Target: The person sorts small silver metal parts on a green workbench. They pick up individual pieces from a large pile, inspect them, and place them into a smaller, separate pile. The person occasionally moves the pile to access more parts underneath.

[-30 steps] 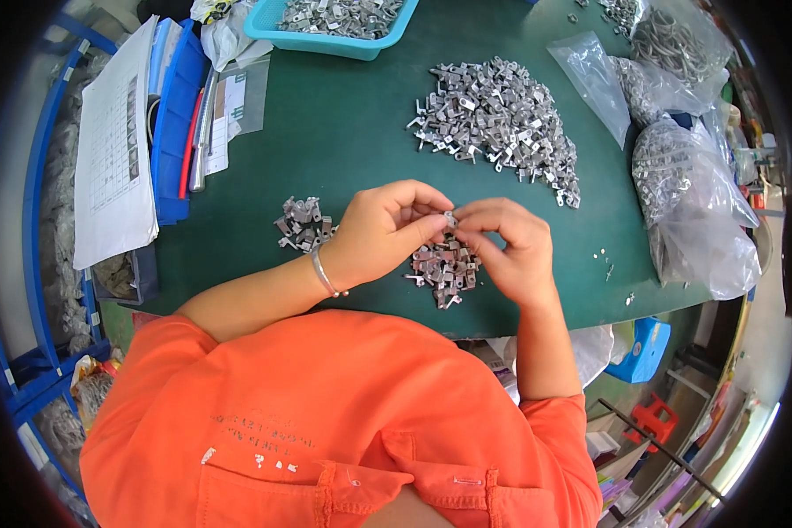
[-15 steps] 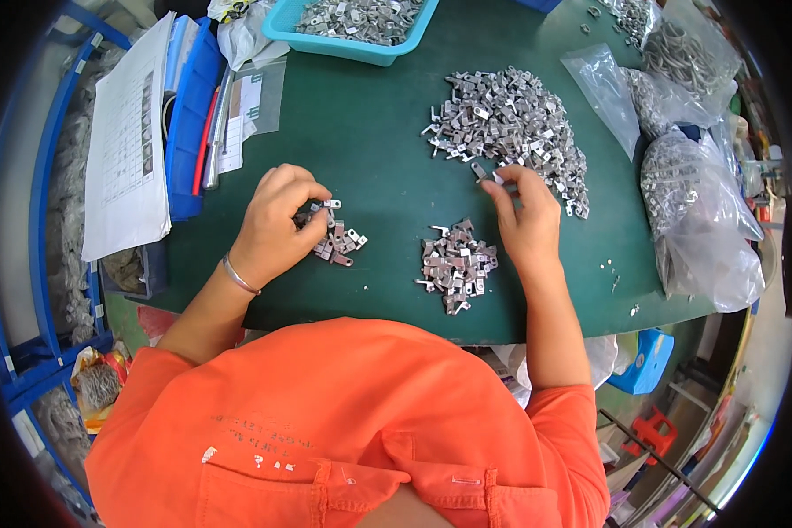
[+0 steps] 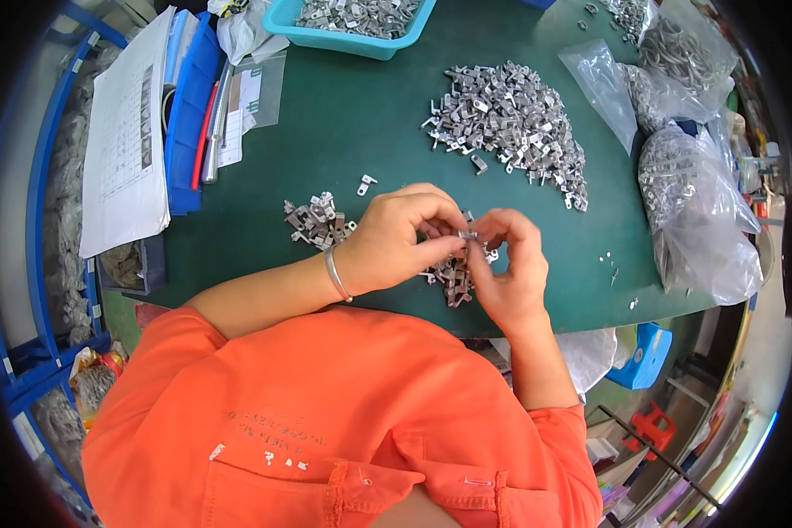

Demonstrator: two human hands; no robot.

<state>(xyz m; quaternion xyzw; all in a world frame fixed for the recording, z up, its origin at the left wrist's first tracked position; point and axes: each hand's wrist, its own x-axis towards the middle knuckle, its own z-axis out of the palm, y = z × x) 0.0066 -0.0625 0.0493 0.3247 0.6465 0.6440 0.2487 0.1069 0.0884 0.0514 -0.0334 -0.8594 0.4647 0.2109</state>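
Observation:
My left hand (image 3: pixel 402 236), with a silver bangle on its wrist, meets my right hand (image 3: pixel 508 262) above the near middle pile of small bent metal clips (image 3: pixel 456 286). Both hands pinch a small metal clip (image 3: pixel 467 235) between their fingertips; the fingers hide part of it. Left of my left hand lies a smaller pile of clips (image 3: pixel 319 220). One single clip (image 3: pixel 366 184) rests apart just beyond it. Farther off to the right spreads a large heap of clips (image 3: pixel 510 119), with one loose clip (image 3: pixel 479 164) at its near edge.
A turquoise basket (image 3: pixel 352 40) full of metal parts stands at the far edge. Papers (image 3: pixel 128 141) and a blue tray (image 3: pixel 189 123) with pens sit at the left. Clear plastic bags of parts (image 3: pixel 700 211) line the right side of the green table (image 3: pixel 238 238).
My left hand has moved right from the left pile, and my right hand has come nearer and left; they now meet over the middle pile. A single clip now lies beyond the left pile.

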